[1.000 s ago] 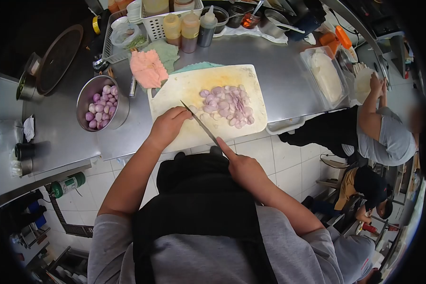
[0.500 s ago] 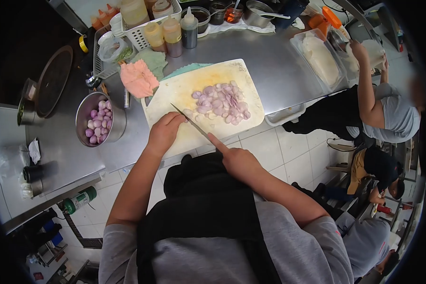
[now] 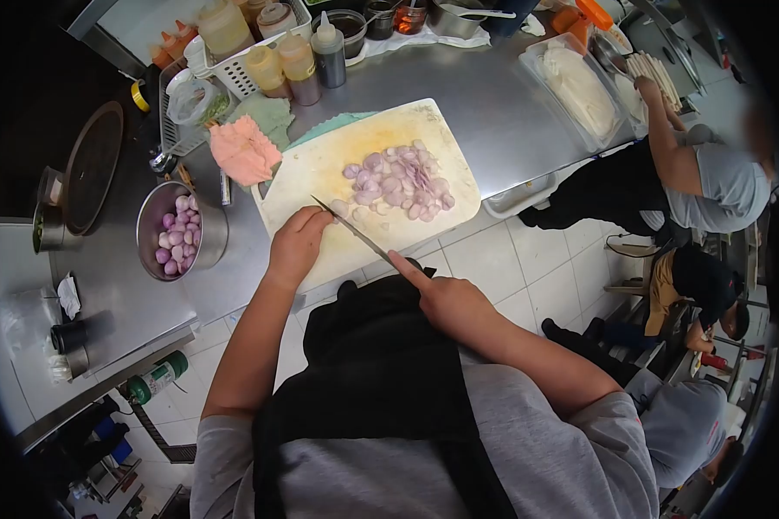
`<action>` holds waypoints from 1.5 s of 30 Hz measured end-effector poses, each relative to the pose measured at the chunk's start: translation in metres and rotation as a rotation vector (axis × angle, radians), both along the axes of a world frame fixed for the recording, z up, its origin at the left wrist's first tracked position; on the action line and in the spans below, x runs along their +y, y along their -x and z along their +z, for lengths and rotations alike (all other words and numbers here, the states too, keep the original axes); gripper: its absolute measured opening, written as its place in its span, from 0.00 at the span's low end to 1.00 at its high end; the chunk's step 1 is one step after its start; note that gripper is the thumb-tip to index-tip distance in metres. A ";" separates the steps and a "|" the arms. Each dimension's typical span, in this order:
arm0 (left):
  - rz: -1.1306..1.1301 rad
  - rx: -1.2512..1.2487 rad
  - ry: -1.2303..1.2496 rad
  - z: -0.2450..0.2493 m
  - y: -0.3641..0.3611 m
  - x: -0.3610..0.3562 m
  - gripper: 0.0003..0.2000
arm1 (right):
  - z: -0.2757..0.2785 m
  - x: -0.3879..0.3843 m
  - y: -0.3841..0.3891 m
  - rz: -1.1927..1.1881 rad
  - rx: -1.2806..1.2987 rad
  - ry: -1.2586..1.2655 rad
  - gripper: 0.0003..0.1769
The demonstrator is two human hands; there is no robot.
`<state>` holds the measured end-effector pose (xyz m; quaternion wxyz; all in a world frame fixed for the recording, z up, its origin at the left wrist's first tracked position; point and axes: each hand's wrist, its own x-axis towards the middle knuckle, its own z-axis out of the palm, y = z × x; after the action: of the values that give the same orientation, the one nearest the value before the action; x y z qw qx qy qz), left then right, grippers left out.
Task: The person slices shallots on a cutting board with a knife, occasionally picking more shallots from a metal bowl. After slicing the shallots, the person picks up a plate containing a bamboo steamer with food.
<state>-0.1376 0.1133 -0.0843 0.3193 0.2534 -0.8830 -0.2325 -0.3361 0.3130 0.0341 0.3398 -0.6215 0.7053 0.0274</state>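
A knife (image 3: 355, 232) lies slantwise over the near left part of a white cutting board (image 3: 299, 186), tip toward the far left. Its handle is in my right hand (image 3: 450, 303), closed, with the index finger stretched along the back of the blade. My left hand (image 3: 299, 246) is closed on the board beside the blade; its fingers hide what they pinch. A few pale slices lie just across the blade from those fingertips. Farther right on the board spreads a heap of sliced shallots (image 3: 398, 182).
Left of the board stands a metal pot (image 3: 215, 238) of whole peeled shallots (image 3: 178, 238). A pink cloth (image 3: 244, 151) touches the board's left corner. Squeeze bottles (image 3: 299, 69) stand behind. Rightward are a plastic tub (image 3: 571, 86) of white dough-like stuff and another person (image 3: 710, 182).
The view has shifted slightly, so the board sits a little higher and farther left. Both hands keep nearly the same hold. The person at the right has lowered a hand toward pale sticks.
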 end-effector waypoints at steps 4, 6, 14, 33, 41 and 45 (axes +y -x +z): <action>-0.010 0.002 -0.005 0.002 0.001 0.000 0.09 | -0.036 -0.017 -0.008 -0.015 -0.045 0.180 0.49; -0.024 0.014 0.000 0.002 0.001 -0.001 0.08 | -0.034 -0.025 -0.011 -0.011 -0.022 0.141 0.49; 0.011 0.006 -0.017 0.006 0.002 0.002 0.08 | -0.025 -0.022 -0.006 -0.018 -0.027 0.130 0.50; 0.005 0.011 0.004 0.002 -0.001 0.001 0.09 | -0.009 -0.015 -0.009 -0.048 -0.047 0.039 0.48; 0.006 0.029 -0.007 0.003 0.001 0.001 0.08 | -0.038 -0.032 -0.015 -0.037 -0.047 0.138 0.49; 0.019 0.011 -0.019 0.003 -0.001 0.000 0.07 | -0.025 -0.027 -0.013 -0.036 -0.047 0.120 0.49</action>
<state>-0.1367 0.1138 -0.0809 0.3241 0.2633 -0.8765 -0.2394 -0.3230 0.2863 0.0094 0.3190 -0.6286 0.7084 -0.0356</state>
